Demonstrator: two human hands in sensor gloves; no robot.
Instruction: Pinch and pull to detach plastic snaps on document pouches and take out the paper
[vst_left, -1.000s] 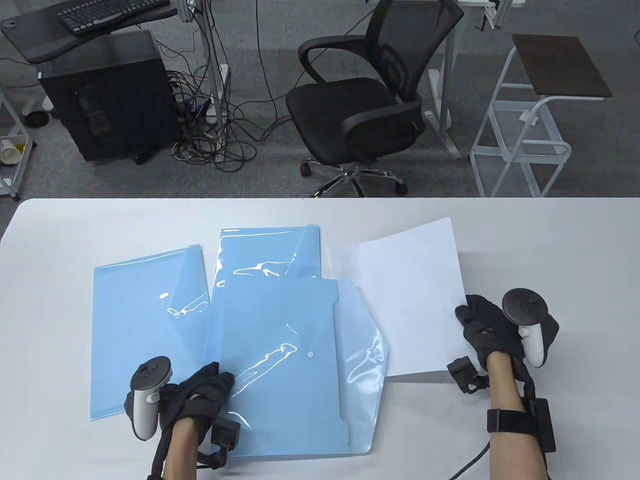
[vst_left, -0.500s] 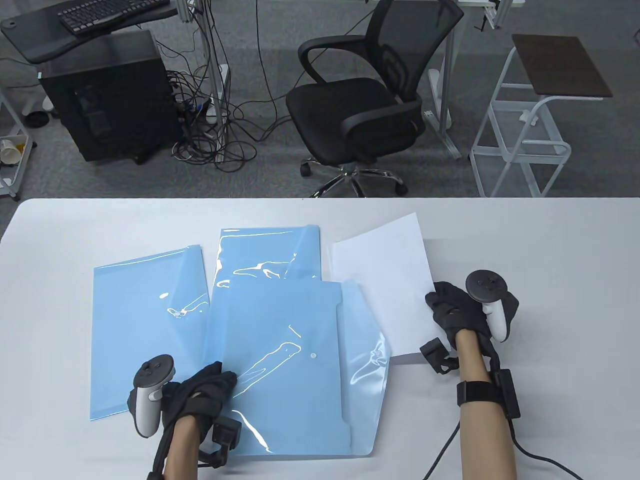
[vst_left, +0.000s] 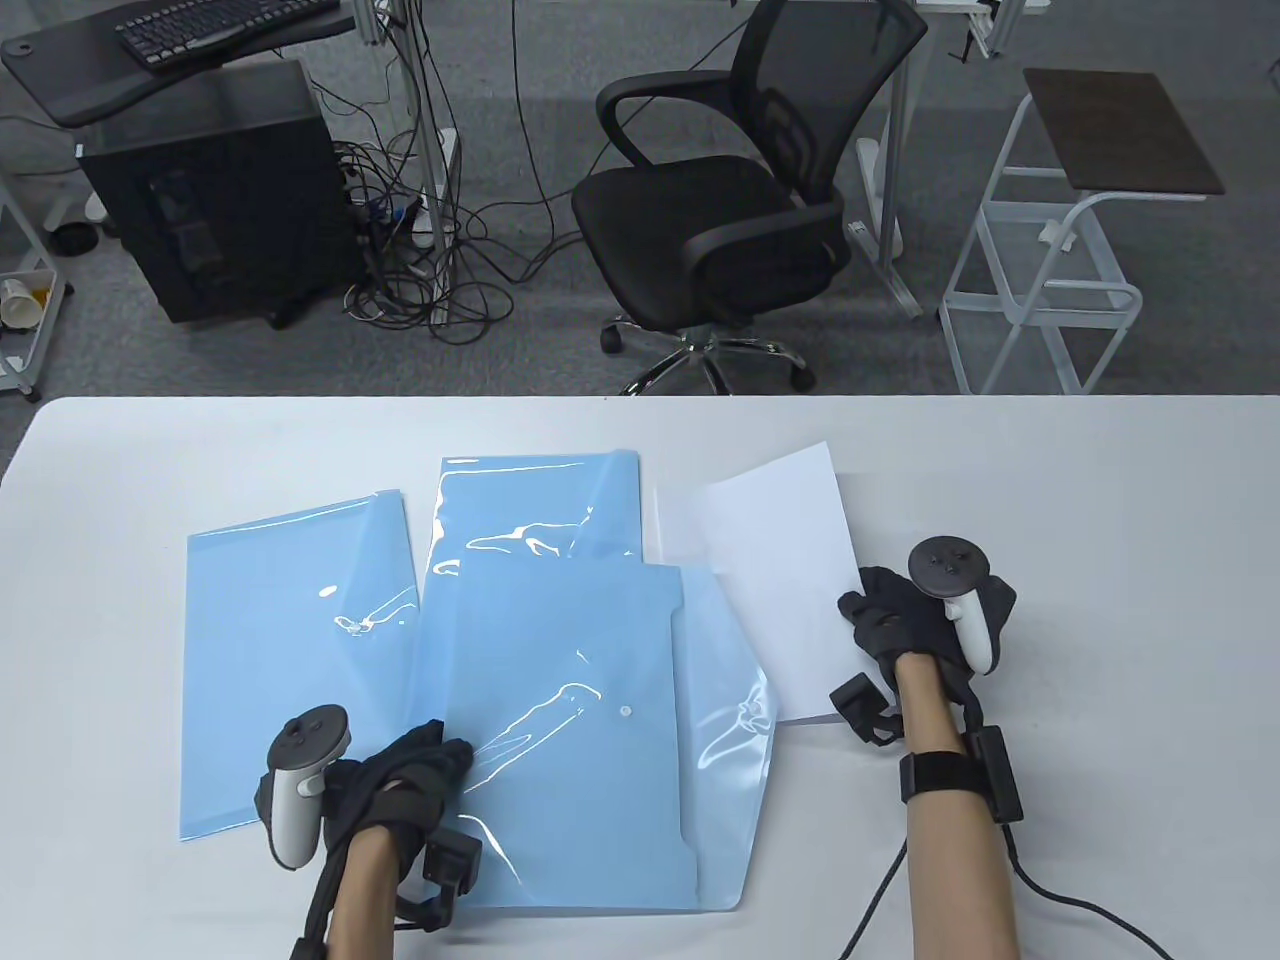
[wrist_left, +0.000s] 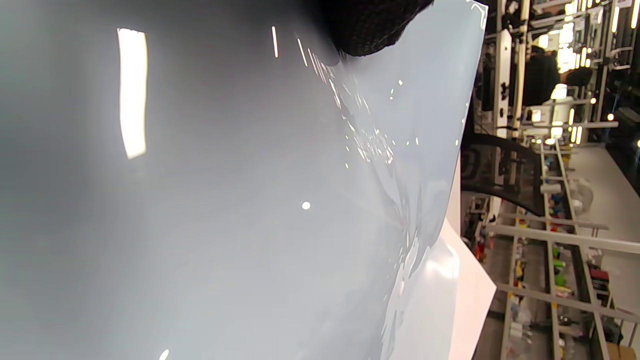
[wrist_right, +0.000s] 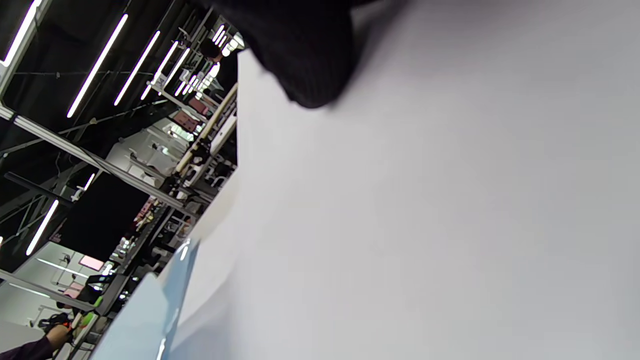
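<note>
Three blue document pouches lie on the white table (vst_left: 1100, 480). The front pouch (vst_left: 590, 740) has its flap (vst_left: 735, 690) folded open to the right, and its white snap (vst_left: 624, 712) shows. My left hand (vst_left: 435, 760) holds this pouch at its left edge; a gloved fingertip (wrist_left: 370, 25) lies on the plastic in the left wrist view. A white sheet of paper (vst_left: 780, 580) lies right of the flap, its lower left corner under it. My right hand (vst_left: 868, 608) pinches the paper's right edge, a fingertip (wrist_right: 300, 55) on top of the sheet (wrist_right: 425, 200).
A second pouch (vst_left: 290, 650) lies to the left and a third (vst_left: 530, 510) behind the front one. Beyond the table's far edge stand an office chair (vst_left: 720, 220), a white metal side rack (vst_left: 1060, 260) and a computer tower (vst_left: 210, 190) with cables.
My right hand has moved left and slightly towards me with the paper, so the sheet now lies against the open flap. The left hand has stayed on the front pouch.
</note>
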